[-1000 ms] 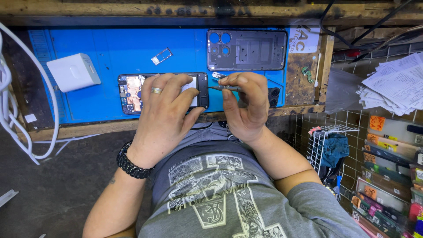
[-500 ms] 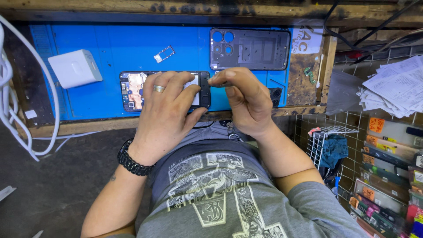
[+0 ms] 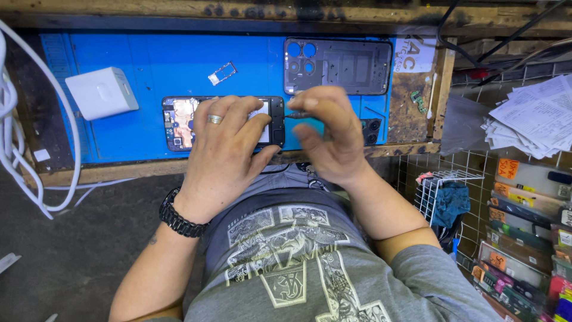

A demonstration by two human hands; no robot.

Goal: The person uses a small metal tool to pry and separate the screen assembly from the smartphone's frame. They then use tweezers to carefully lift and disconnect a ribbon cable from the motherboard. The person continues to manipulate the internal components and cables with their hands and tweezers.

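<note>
An opened phone (image 3: 179,122) with its insides exposed lies on a blue work mat (image 3: 149,65). My left hand (image 3: 223,149), with a ring and a black watch on the wrist, presses flat on the phone and covers its middle. My right hand (image 3: 330,134) pinches a thin metal tool (image 3: 296,114) whose tip points at the phone's right end. The phone's grey back frame (image 3: 338,65) lies just beyond my right hand.
A white charger block (image 3: 101,92) with a white cable (image 3: 18,149) sits at the mat's left. A small metal card tray (image 3: 221,73) lies above the phone, a small camera part (image 3: 370,130) at the mat's right. Papers (image 3: 533,116), a wire rack (image 3: 444,197) and packaged parts (image 3: 524,238) stand to the right.
My right hand has risen and turned, with the thin tool now pinched at the phone's right end. My left hand stays pressed on the phone.
</note>
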